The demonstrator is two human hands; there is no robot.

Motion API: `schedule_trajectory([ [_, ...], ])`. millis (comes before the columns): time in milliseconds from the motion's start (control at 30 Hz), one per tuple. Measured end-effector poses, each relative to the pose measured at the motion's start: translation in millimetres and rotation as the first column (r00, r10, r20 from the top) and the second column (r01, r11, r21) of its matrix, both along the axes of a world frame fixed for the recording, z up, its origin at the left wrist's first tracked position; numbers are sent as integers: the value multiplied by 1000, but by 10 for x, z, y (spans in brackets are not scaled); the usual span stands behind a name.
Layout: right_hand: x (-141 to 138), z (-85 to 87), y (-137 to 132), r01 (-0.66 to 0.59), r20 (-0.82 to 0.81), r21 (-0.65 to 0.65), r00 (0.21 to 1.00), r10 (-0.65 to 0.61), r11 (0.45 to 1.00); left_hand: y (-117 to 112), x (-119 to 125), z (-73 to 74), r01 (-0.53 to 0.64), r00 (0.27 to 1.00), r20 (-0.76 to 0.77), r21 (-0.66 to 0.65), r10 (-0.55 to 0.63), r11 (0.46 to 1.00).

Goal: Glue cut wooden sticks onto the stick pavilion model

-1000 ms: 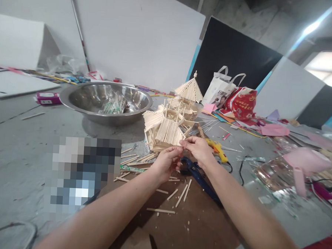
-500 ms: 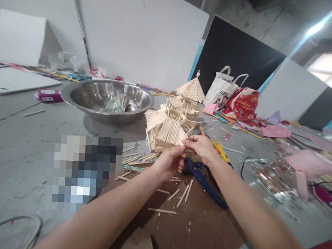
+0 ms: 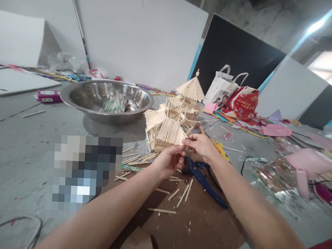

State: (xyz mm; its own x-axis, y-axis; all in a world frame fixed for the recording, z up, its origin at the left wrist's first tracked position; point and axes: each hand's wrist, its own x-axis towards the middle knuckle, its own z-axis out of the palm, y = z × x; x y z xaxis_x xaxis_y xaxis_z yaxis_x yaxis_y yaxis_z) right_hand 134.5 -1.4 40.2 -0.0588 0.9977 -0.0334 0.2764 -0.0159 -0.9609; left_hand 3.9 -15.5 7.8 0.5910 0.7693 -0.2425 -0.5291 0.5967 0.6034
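A pavilion model made of pale wooden sticks (image 3: 169, 131) stands on the brown board in front of me, its slatted roof facing my hands. My left hand (image 3: 171, 160) is closed at the roof's lower right corner, fingertips pinched; what they hold, if anything, is too small to make out. Beside it, my right hand (image 3: 200, 144) pinches at the roof's right edge, and the thing between its fingers is hidden. Blue-handled cutters (image 3: 206, 184) lie just below my right hand. Loose cut sticks (image 3: 183, 196) are scattered under my hands.
A steel basin (image 3: 86, 107) holding wrapped sticks stands behind on the left. A pointed stick roof (image 3: 191, 89) rises behind the model. A yellow glue gun (image 3: 221, 150) lies right of my right hand. Further right are a pink-lidded clear jug (image 3: 277, 171) and a red bag (image 3: 243, 102).
Almost nothing differs. Both hands stay at the roof's corner with only slight finger shifts, and the view has moved a little.
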Motion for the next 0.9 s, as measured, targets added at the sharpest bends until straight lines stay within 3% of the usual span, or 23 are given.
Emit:
schedule_trajectory([
  [500, -30, 32, -40, -52, -41, -14, 998, 51, 999, 7, 44, -34, 46, 991, 123, 30, -49, 998],
  [600, 156, 77, -62, -22, 16, 2, 1000, 22, 1000, 4, 49, -23, 56, 991, 124, 16, -57, 998],
  [667, 430, 90, -70, 73, 107, 41, 991, -77, 996, 5, 44, -21, 60, 990, 132, -4, -59, 998],
  [733, 787, 49, -61, 258, 285, 174, 911, -300, 950, 8, 38, -22, 63, 988, 145, -20, -59, 998],
  [800, 1146, -62, -33, 439, 550, 283, 654, -519, 853, 12, 35, -27, 73, 986, 153, -20, -69, 997],
  [833, 1299, -138, -13, 481, 692, 244, 522, -499, 842, 14, 35, -32, 76, 985, 156, -15, -73, 997],
  [900, 1523, -307, 30, 512, 750, 183, 480, -456, 839, 18, 36, -43, 83, 984, 156, -7, -81, 997],
])
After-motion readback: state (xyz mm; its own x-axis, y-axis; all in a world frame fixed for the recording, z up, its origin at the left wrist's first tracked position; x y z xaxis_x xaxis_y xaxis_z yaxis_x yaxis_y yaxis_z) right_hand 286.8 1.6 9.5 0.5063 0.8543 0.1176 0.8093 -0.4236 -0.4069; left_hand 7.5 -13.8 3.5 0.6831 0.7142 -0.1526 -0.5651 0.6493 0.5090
